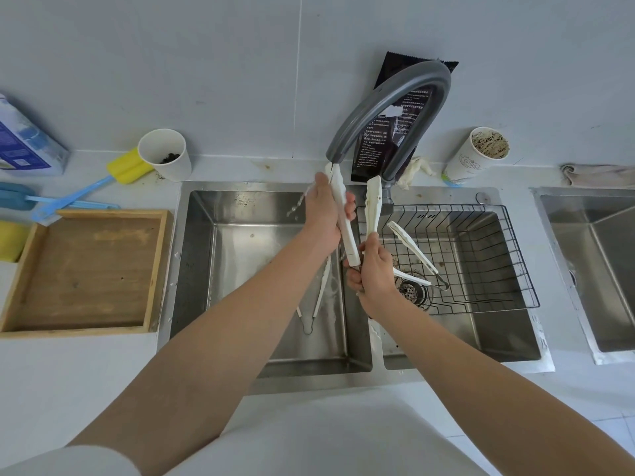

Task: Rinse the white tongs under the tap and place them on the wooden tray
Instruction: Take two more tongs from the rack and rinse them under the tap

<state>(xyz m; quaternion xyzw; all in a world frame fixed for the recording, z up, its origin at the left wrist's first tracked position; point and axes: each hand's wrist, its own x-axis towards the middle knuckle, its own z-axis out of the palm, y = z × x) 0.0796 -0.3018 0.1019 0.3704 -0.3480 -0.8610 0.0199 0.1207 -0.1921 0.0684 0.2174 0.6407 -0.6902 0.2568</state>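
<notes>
White tongs stood tips-up under the tap. Left hand fingers gripped 1 arm, right hand pinched the hinge. The wooden tray lay leftward.

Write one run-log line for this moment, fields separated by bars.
step: rinsing | left hand: grips white tongs under tap | right hand: holds hinge end | wooden tray: no tongs yet

The wooden tray sits on the counter beside the left edge of the double sink, with a brush and a cup behind it near the wall. The tap rises behind the divider, and the tongs are held up under its spout. A second pair lies in the left basin, and a wire rack carrying another pair sits in the right basin.
</notes>
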